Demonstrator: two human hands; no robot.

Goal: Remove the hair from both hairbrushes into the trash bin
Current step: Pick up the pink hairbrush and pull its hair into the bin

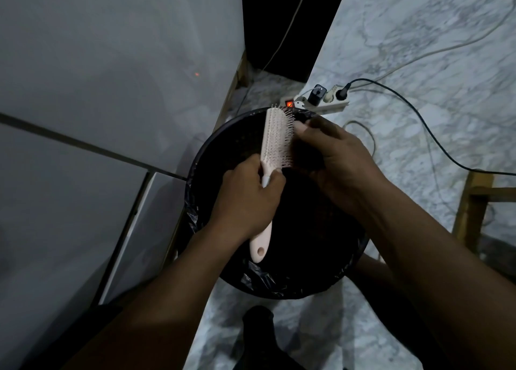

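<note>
My left grip (245, 199) is wrapped tight around the pale pink hairbrush (275, 143) at its handle, bristles facing right. My right grip (332, 157) presses its fingertips (300, 128) into the bristles, pinched together there. Both hang over the black-lined trash bin (195, 191) on the marble floor (418, 48).
</note>
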